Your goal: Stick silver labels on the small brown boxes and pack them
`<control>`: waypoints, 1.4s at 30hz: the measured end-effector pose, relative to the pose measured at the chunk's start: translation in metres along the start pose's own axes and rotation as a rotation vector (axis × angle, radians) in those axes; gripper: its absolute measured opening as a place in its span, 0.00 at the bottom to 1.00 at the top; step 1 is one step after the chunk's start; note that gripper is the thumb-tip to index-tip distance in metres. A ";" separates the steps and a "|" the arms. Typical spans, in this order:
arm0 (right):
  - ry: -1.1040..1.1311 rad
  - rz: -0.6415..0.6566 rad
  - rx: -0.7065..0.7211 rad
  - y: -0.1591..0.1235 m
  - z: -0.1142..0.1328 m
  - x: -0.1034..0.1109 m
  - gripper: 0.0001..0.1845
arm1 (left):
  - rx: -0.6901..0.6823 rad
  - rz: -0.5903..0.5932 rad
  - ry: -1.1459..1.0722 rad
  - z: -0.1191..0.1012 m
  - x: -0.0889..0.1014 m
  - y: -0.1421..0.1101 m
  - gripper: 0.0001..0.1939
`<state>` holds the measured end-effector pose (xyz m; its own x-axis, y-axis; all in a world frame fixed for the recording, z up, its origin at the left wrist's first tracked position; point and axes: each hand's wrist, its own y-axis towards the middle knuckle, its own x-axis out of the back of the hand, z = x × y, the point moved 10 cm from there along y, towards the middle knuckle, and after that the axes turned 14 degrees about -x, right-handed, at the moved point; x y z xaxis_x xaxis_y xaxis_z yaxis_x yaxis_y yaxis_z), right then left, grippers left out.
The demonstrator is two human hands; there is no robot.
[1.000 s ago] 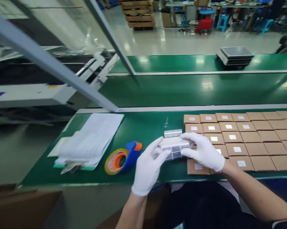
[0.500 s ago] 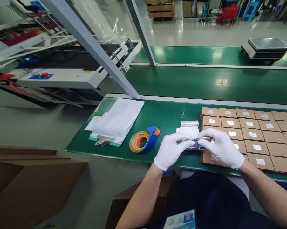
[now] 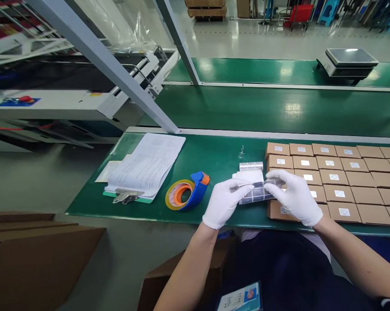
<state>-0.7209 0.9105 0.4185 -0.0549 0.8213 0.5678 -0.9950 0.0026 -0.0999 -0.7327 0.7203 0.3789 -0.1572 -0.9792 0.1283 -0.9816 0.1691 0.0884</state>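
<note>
A strip of labels (image 3: 255, 195), grey-blue with a pale grid, is stretched between my two white-gloved hands near the table's front edge. My left hand (image 3: 226, 199) pinches its left end between thumb and fingers. At the other end, my right hand (image 3: 291, 195) grips the strip close to the small brown boxes (image 3: 336, 178). White backing paper (image 3: 250, 176) lies just behind the strip, with a label roll (image 3: 251, 166) at its far end. Several boxes in the rows carry a small white label, while those further right show plain tops.
A blue tape dispenser (image 3: 196, 192) with yellow tape lies left of my hands. Beyond it is a clipboard with papers (image 3: 146, 166). A grey metal post (image 3: 117, 71) slants over the table's left side. Large cartons (image 3: 42, 263) stand on the floor; a scale (image 3: 350, 62) sits on the far green surface.
The strip between my hands has tilted, so more of its gridded face shows. My hands stay close together at its ends. The whole view has shifted slightly to the right.
</note>
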 end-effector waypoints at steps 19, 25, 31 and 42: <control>-0.186 -0.342 0.514 -0.026 0.041 0.001 0.31 | 0.065 0.054 -0.093 0.006 -0.014 -0.001 0.18; -0.075 -0.486 0.665 -0.047 0.054 0.006 0.37 | 0.027 0.078 -0.016 -0.001 -0.010 -0.001 0.19; 0.042 -0.302 0.543 -0.027 0.054 -0.017 0.39 | -0.005 0.156 -0.146 -0.010 -0.020 -0.005 0.17; 0.104 -0.233 0.737 -0.041 0.055 -0.014 0.47 | 0.090 0.041 -0.259 0.019 -0.015 0.015 0.38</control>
<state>-0.6843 0.8679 0.4596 0.1339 0.8953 0.4248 -0.7804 -0.1690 0.6021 -0.7475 0.7354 0.3598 -0.2077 -0.9697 -0.1283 -0.9778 0.2095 -0.0013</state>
